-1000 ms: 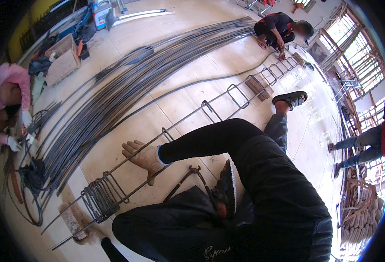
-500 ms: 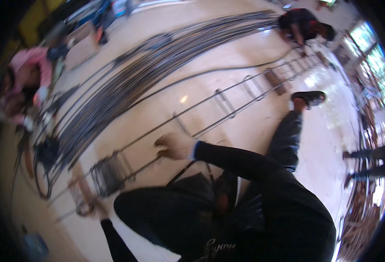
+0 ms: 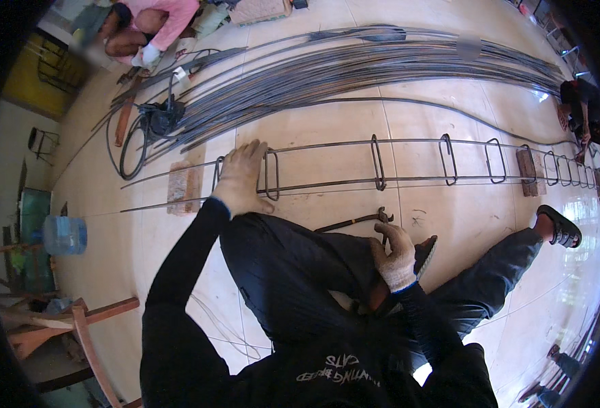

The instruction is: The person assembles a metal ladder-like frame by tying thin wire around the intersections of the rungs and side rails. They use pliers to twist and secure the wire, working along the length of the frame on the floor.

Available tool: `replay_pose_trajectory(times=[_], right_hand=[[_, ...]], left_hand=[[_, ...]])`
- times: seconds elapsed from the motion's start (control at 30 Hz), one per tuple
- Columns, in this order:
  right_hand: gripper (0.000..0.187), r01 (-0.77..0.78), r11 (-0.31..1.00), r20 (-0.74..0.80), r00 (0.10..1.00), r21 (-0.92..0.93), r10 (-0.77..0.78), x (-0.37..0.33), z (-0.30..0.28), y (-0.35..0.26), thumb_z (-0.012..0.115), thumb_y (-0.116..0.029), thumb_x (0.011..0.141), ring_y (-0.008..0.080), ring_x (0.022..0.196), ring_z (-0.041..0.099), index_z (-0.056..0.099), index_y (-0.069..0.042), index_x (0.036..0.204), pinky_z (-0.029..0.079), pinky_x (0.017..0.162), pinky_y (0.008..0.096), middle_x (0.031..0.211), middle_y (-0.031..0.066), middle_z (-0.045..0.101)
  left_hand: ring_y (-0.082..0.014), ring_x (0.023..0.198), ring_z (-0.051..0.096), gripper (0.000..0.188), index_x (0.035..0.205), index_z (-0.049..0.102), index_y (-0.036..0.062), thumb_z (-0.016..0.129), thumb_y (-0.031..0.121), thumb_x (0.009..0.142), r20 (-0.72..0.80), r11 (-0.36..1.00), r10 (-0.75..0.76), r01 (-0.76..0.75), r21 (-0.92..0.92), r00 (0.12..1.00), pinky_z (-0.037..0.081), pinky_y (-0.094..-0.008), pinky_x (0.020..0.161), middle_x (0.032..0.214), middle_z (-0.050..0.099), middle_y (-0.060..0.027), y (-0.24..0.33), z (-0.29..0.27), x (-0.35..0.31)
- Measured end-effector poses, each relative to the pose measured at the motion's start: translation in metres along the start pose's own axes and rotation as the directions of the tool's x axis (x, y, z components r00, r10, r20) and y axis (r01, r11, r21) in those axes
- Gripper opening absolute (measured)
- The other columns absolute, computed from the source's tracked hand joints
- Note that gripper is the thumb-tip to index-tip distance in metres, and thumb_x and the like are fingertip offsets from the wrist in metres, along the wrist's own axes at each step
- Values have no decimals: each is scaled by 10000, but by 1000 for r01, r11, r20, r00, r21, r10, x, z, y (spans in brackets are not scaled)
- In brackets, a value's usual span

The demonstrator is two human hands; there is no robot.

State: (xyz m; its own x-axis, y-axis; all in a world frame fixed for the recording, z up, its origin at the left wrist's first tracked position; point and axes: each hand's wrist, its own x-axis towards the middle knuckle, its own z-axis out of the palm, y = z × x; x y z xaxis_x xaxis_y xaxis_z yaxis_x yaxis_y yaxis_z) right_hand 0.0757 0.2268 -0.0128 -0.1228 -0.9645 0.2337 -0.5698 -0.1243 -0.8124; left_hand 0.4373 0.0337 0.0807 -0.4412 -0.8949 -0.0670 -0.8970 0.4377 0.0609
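Observation:
Two long parallel steel rods (image 3: 320, 184) run left to right across the floor, with bent steel stirrups (image 3: 379, 163) set along them. My left hand (image 3: 242, 178), in a pale work glove, lies across the rods at the left part. Its fingers reach over the far rod and its thumb is by the near one, gripping stirrups that the palm mostly hides. One stirrup (image 3: 272, 175) shows just right of it. My right hand (image 3: 396, 258), also gloved, is above my bent leg, fingers loosely curled and apart with nothing visible in them. Just beyond its fingertips lie dark pincers (image 3: 354, 222).
Bricks (image 3: 184, 187) (image 3: 527, 170) lie under the rods. Behind is a large bundle of rebar (image 3: 327, 75). One person in pink (image 3: 164, 20) crouches far left; another (image 3: 582, 112) is at the rods' right end. A water jug (image 3: 65, 235) and wooden trestle (image 3: 86, 333) stand left.
My view has turned, so the rods now lie nearly level. My left hand has moved from the rods' left end onto the stirrups. My right hand has drawn back from the rods toward the pincers.

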Motion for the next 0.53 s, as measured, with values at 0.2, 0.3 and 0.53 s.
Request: replay_pose_trajectory(times=[0.2,0.3,0.53], right_hand=[[393,-116,988,-72,991,-104,109,-5,-10,16,828,-126,906,407,1181,724,745,-57,1284,575,1021,476,1251,189,758],[420,-220,970,-82,974,-106,212,-3,-10,19,832,-151,915,400,1209,731,734,-34,1306,575,1047,460,1271,195,762],[502,-254,949,35,964,-187,265,-3,-5,23,869,-254,876,408,1277,690,740,-101,1336,537,1114,502,1361,198,727]], left_hand=[[-467,1518,488,1372,1629,390,-101,1039,491,576,225,990,133,-142,25,965,316,-524,1326,1596,531,-318,-1,7,39],[-479,1449,550,1350,1609,410,-115,1037,484,573,178,989,147,-140,-53,973,391,-495,1278,1553,563,-334,0,15,39],[-465,1562,444,1390,1682,367,-47,1060,463,590,82,985,110,-98,-140,991,366,-501,1321,1682,484,-283,0,42,39]])
